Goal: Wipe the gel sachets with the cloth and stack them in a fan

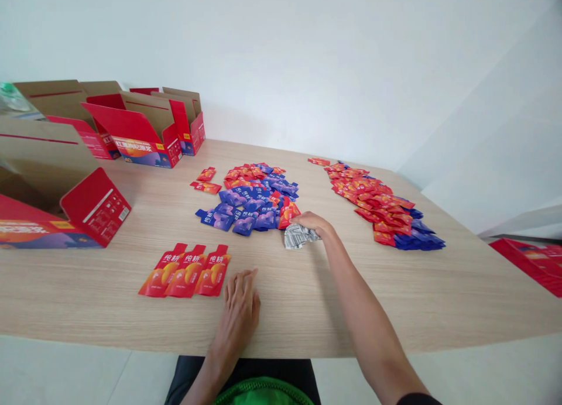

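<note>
A person seated at a pale wooden table (307, 311) stretches the right hand (312, 222) across to a crinkled silver pouch (298, 236), fingers curled down over it in a pinch, at the near edge of a mixed heap of blue and red sachets (257, 197). The left hand (239, 302) lies flat on the tabletop, fingers together, apparently bracing the body during the reach. Just left of it, three red sachets (187, 271) lie face up in a neat, slightly overlapping row, set apart from the heap. Each shows white Chinese characters, seemingly 纯耕, above an orange fruit picture. A second heap (381, 203), red over blue, runs along the right. Open red cartons (144, 136) with printed panels stand at the far left, their text too small to read.
</note>
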`<state>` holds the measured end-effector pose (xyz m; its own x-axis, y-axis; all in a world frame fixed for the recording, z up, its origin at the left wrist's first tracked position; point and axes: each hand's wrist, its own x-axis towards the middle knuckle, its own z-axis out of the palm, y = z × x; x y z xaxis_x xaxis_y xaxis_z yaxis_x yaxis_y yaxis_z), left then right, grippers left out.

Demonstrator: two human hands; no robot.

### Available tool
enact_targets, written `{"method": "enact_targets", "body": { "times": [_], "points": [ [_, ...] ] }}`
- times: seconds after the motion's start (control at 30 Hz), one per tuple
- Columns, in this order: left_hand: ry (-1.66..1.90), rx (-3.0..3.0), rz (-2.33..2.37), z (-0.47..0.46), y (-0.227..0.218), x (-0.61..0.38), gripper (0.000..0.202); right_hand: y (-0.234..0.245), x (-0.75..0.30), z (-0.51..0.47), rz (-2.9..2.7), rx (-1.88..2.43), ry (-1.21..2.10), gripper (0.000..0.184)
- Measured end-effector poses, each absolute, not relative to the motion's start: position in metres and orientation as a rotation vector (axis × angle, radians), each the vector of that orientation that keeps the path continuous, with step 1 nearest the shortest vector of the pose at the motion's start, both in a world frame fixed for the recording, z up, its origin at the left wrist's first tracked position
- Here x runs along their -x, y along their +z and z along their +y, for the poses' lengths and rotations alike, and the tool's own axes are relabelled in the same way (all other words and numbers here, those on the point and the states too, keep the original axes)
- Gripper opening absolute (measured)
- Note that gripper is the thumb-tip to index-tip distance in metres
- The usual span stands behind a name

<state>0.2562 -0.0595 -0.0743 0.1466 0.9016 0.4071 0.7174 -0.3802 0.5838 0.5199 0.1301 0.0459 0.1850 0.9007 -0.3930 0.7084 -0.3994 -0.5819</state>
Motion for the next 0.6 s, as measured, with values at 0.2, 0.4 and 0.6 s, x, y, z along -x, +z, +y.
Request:
{"method": "enact_targets", "body": {
  "times": [0.2, 0.4, 0.6],
  "points": [
    [1.152, -1.388, 1.155, -0.051, -0.060, -0.257, 0.036, 0.049, -0.543, 0.063, -1.426, 1.866, 1.291, 0.032],
    [1.000, -0.933, 0.893, -0.036, -0.046, -0.274, 0.070, 0.036, -0.519, -0.007, -1.435, 1.560, 1.525, 0.057],
    [1.031, -0.626, 0.875, -0.041, -0.031, -0.282, 0.052, 0.025, -0.484, -0.044, -1.512, 1.387, 1.630, 0.048]
  ]
}}
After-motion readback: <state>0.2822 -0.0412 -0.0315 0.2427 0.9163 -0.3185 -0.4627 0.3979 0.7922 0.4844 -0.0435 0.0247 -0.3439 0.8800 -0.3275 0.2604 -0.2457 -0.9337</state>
